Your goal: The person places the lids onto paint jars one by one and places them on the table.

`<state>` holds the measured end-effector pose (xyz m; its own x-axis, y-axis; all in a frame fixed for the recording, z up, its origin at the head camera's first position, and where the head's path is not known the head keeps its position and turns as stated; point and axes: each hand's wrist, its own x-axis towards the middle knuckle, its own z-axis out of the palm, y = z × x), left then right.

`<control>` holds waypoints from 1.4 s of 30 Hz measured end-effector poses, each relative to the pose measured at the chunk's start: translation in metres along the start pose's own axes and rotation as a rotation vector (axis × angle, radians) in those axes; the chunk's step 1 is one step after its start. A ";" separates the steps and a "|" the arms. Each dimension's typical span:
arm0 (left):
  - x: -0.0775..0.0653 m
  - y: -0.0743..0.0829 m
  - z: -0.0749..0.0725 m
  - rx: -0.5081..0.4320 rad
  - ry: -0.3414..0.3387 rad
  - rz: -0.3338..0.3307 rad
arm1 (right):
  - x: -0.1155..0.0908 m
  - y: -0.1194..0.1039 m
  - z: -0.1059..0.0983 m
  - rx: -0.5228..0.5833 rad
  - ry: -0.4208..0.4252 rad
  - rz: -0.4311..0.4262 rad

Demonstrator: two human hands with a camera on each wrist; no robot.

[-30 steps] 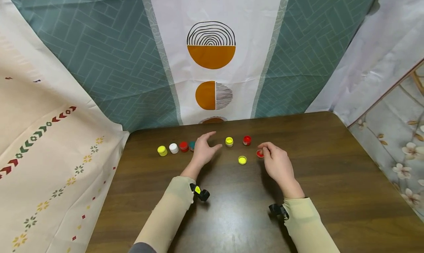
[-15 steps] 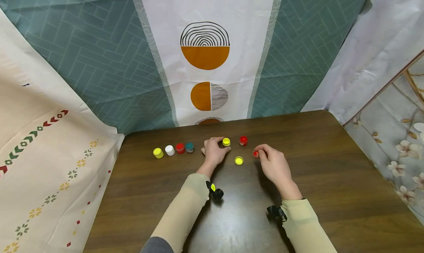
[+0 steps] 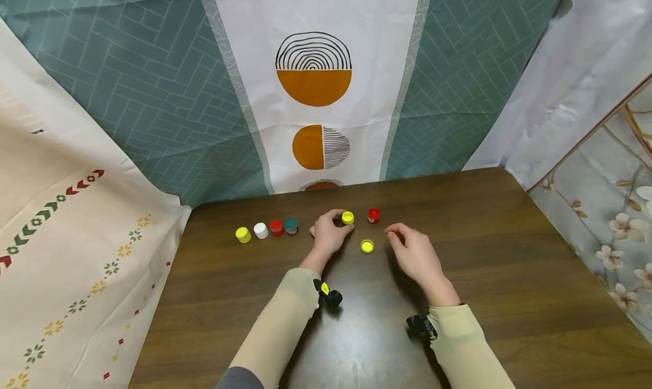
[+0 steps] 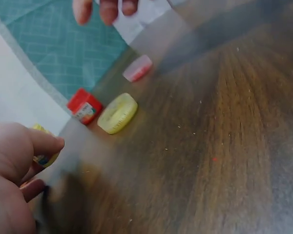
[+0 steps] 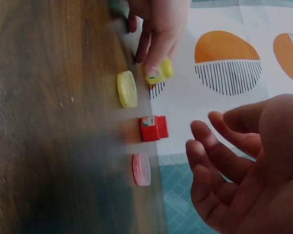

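Note:
My left hand (image 3: 328,235) pinches a small yellow paint jar (image 3: 348,217), lidless, between thumb and fingers. In the right wrist view this yellow jar (image 5: 160,73) shows upright in that grip. Just right of it stands an open red paint jar (image 3: 373,216). A yellow lid (image 3: 367,246) lies on the table nearer to me. My right hand (image 3: 415,256) hovers to the right of that lid with loosely bent fingers, holding nothing. Under its fingertips the red lid is hidden in the head view; the right wrist view shows this red lid (image 5: 142,169) lying on the table, apart from the fingers.
To the left, a row of capped paint jars runs along the table: a yellow jar (image 3: 243,235), a white jar (image 3: 261,230), a red jar (image 3: 277,227) and a teal jar (image 3: 291,226). A patterned curtain (image 3: 214,123) hangs behind the brown table (image 3: 509,276).
My left hand has moved right from beside the teal jar and taken hold of the open yellow jar. My right hand has shifted slightly left and come off the red lid.

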<state>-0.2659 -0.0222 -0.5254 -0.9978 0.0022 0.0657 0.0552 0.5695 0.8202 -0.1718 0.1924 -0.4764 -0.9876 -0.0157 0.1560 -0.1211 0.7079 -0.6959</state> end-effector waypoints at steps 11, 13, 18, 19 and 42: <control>-0.031 -0.005 -0.028 -0.370 -0.030 0.078 | 0.007 -0.007 0.026 -0.049 -0.180 0.011; -0.041 -0.007 -0.035 -0.444 -0.052 0.114 | 0.008 -0.009 0.033 -0.063 -0.202 0.013; -0.064 -0.013 -0.052 -0.584 -0.076 0.147 | 0.009 -0.015 0.050 -0.130 -0.212 0.018; -0.068 -0.014 -0.054 -0.604 -0.076 0.144 | 0.009 -0.015 0.052 -0.149 -0.205 0.017; -0.084 -0.030 -0.080 -0.686 -0.073 0.152 | 0.007 -0.018 0.056 -0.180 -0.144 0.007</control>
<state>-0.1811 -0.1053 -0.5101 -0.9758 0.1091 0.1895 0.1805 -0.0876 0.9797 -0.1823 0.1404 -0.5022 -0.9940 -0.1015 0.0407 -0.1069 0.8227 -0.5583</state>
